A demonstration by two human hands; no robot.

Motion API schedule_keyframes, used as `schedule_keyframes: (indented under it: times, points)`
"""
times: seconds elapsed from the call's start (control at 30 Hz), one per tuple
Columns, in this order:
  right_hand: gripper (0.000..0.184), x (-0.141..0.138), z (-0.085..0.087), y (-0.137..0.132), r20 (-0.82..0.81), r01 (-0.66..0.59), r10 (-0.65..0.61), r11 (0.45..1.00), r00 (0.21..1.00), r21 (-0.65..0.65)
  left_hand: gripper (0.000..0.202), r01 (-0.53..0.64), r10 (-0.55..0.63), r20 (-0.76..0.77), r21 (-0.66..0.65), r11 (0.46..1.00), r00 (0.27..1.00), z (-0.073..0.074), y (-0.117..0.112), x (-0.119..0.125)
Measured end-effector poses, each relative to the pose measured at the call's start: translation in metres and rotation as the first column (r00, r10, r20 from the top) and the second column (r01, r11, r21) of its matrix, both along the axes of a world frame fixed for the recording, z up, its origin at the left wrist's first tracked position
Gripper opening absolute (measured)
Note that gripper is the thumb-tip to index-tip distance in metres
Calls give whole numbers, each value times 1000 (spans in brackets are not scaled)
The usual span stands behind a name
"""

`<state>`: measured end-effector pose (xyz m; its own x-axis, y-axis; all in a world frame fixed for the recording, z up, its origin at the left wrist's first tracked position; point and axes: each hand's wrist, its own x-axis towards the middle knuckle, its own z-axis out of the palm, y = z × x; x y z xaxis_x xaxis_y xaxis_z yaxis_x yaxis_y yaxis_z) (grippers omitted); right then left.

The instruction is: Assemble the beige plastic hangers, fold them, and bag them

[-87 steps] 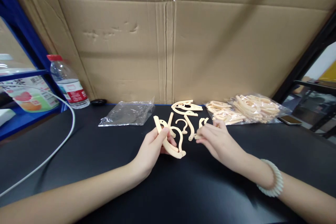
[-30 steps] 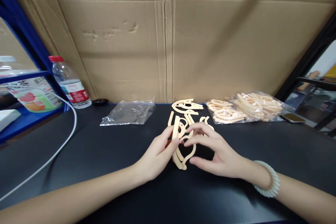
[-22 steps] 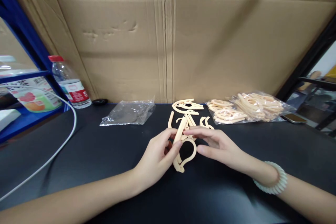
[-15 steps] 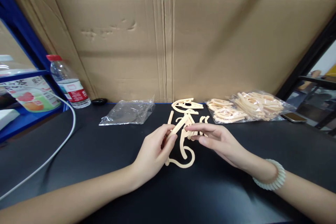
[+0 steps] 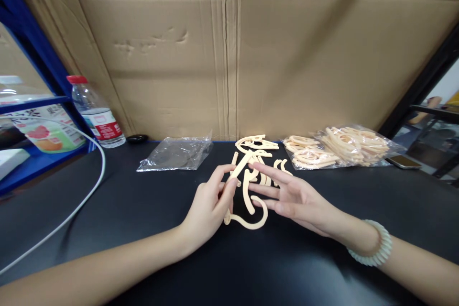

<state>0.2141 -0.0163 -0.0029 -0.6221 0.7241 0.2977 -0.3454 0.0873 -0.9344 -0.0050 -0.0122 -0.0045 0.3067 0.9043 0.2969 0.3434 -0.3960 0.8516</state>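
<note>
My left hand (image 5: 205, 210) pinches a cream plastic folding hanger (image 5: 241, 165) between thumb and fingers. Its curved hook (image 5: 253, 226) points toward me, and another curved arm (image 5: 246, 193) hangs to the right. Beside it, my right hand (image 5: 303, 200) has its fingers spread; the fingertips are close to the hanger's arm, and whether they touch it I cannot tell. Behind the hands lie loose cream hanger parts: small curved pieces (image 5: 282, 166), a straight piece (image 5: 234, 158) and a folded hanger (image 5: 256, 143) farther back. My fingers partly hide some of them.
Clear bags of cream hangers (image 5: 353, 146) lie at the back right, with a phone (image 5: 403, 161) beside them. A flattened plastic bag (image 5: 175, 154) is at the back left, near a bottle (image 5: 100, 122) and a black mouse (image 5: 136, 139). A white cable (image 5: 86, 194) crosses the left side.
My right fingers have spread apart and slid slightly down along the hanger. The hanger has tilted a little in my left hand, which has stayed closed on it.
</note>
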Motion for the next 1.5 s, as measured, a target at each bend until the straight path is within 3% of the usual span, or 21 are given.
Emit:
schedule_keyframes:
  times: [0.1,0.23,0.37,0.47,0.53,0.7,0.77,0.93,1.0,1.07,1.3,1.5]
  points:
    - [63,3,1,0,25,-36,36,999,999,-2,28,-57,57,-8,4,998,998,-2,0,0]
    - [64,1,5,0,53,21,-23,999,998,38,24,-89,91,-48,49,995,995,-4,0,-1]
    - [54,-2,6,0,68,228,-229,973,971,28,20,-83,98,-122,123,989,988,-4,0,-2]
    - [41,-3,2,3,129,459,-456,888,880,7,19,-54,86,-185,172,984,979,-3,0,-2]
    - [37,-2,-1,5,185,504,-493,863,850,-14,19,-23,67,-210,203,979,975,-3,1,-2]
    - [38,-1,-4,7,430,351,-346,934,834,71,17,19,106,-330,354,935,938,-8,2,-3]
    - [42,-1,-4,6,483,290,-295,953,824,87,17,94,118,-432,439,894,894,-10,3,-3]
    - [42,-5,-3,0,506,180,-191,981,841,71,20,329,189,-605,638,697,773,-8,4,-3]
    - [43,-6,-2,-2,508,148,-147,988,849,40,21,409,233,-652,673,616,722,-6,4,-3]
    - [43,-7,-2,-3,520,116,-93,993,849,-12,22,482,241,-694,667,568,678,-4,3,-3]
    - [35,-11,0,-8,586,145,-84,988,806,-58,27,601,248,-774,615,510,582,3,1,-4]
    - [32,-13,-3,-15,619,219,-241,969,747,113,25,612,194,-825,531,586,531,6,-1,-3]
